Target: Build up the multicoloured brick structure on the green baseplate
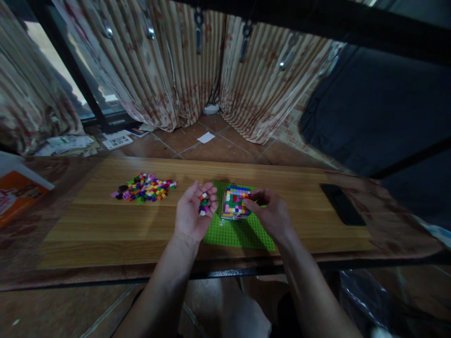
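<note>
My left hand (193,211) is turned palm up with its fingers curled into a cup. Several small loose toy bricks (204,204) in white, green, orange and pink lie in it. Beside it, a block built of many coloured toy bricks (235,201) stands on a green studded baseplate (234,238). My right hand (271,211) reaches over the block's right side. Its thumb and forefinger are bent together at the top of the block; whether a brick is between the fingertips is hidden.
A loose pile of coloured bricks (144,188) lies to the left on the wooden board (105,234). A black phone-like slab (342,204) rests near the right end. An orange and white package (21,192) stands at the far left. Striped curtains (190,70) hang behind.
</note>
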### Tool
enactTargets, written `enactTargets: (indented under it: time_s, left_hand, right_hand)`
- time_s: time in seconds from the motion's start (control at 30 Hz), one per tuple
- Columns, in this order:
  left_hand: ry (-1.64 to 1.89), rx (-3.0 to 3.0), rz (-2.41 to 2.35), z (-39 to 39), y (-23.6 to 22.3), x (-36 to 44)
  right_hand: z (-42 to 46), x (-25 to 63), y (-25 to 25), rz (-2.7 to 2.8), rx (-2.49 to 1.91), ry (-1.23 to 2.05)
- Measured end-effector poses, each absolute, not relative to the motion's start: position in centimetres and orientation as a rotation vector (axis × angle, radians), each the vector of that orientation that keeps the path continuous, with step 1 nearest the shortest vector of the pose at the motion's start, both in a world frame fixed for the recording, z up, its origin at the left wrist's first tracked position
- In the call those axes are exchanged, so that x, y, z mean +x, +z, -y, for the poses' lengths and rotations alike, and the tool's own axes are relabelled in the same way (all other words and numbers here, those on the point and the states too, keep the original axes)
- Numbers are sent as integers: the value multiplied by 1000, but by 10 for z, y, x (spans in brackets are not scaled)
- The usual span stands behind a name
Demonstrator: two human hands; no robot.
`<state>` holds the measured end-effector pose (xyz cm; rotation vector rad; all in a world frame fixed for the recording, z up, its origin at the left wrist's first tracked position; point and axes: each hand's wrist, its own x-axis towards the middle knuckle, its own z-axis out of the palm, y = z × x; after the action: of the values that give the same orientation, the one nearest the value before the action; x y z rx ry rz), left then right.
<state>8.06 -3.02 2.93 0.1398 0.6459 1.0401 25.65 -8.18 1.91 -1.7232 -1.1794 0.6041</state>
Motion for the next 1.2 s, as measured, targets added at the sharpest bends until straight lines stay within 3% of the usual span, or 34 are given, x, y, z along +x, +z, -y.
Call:
enactTargets:
  time_s: [0.2,0.33,0.77,1.2]
  left_hand:
    - [1038,162,-582,34,34,80]
    - [1017,186,-510,35,38,81]
    - [894,286,-430,44,42,83]
    - [949,615,-648,44,36,79]
  right_hand:
    - [81,258,18,1178,-1709,601]
    - [85,249,23,1178,-1596,359]
    - [82,201,44,1837,-1462,-22]
    - [87,211,51,1803,-1443,8]
